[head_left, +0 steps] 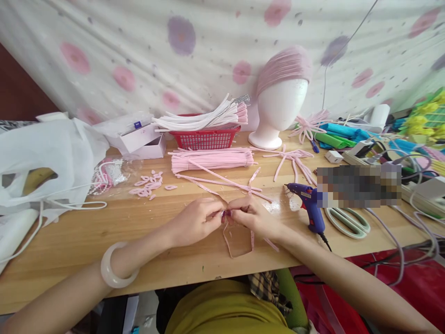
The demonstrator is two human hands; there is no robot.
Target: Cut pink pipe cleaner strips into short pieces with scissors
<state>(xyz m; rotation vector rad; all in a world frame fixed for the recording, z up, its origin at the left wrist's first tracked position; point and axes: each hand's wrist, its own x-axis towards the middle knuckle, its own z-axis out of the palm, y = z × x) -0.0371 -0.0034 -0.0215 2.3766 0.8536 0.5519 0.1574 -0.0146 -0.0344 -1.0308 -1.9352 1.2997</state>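
My left hand (196, 220) and my right hand (252, 215) meet fingertip to fingertip over the wooden table (104, 232). Both pinch a thin pink pipe cleaner (239, 243). It hangs below the fingers in a bent loop, and a loose end trails right on the table. A pale bangle (116, 269) circles my left wrist. Just beyond the hands lie loose pink pipe cleaners (222, 181) and a thick bundle of them (212, 160).
A blue glue gun (309, 204) stands right of my hands, pale green scissors (347, 220) beside it. A red basket (205, 137) of white and pink stems, a foam head (281, 106) in a pink cap, small pink loops (149, 183), white bags (41, 157) and cables surround them.
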